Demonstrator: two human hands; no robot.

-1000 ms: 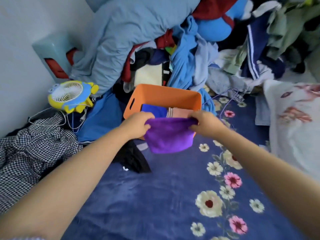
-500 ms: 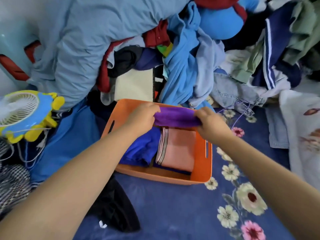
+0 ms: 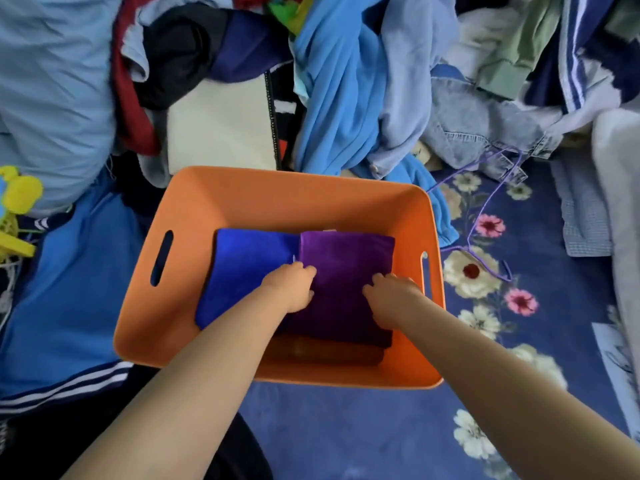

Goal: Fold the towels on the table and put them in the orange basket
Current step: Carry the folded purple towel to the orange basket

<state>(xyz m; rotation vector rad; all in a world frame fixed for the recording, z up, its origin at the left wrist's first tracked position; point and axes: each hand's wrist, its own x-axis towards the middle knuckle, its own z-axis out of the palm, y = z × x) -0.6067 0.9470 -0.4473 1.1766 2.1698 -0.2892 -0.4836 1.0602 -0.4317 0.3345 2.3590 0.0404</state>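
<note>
The orange basket point(image 3: 214, 199) stands on the blue flowered cloth in the middle of the view. Inside it a folded blue towel point(image 3: 242, 268) lies on the left and a folded purple towel point(image 3: 346, 271) lies beside it on the right. A strip of a pinkish folded towel point(image 3: 322, 351) shows under the purple one's near edge. Both my hands reach into the basket. My left hand point(image 3: 292, 287) grips the purple towel's left edge with curled fingers. My right hand point(image 3: 394, 296) grips its right edge, close to the basket's right wall.
A high heap of clothes point(image 3: 346, 81) crowds the basket's far side and right. Blue garments point(image 3: 69, 289) lie to its left, with a yellow toy fan point(image 3: 14, 216) at the left edge. Flowered cloth point(image 3: 381, 427) stretches in front and to the right.
My hands carried the purple towel from in front of the basket, over its rim, and down inside. It now lies flat over the pinkish towel. The view has come closer to the basket.
</note>
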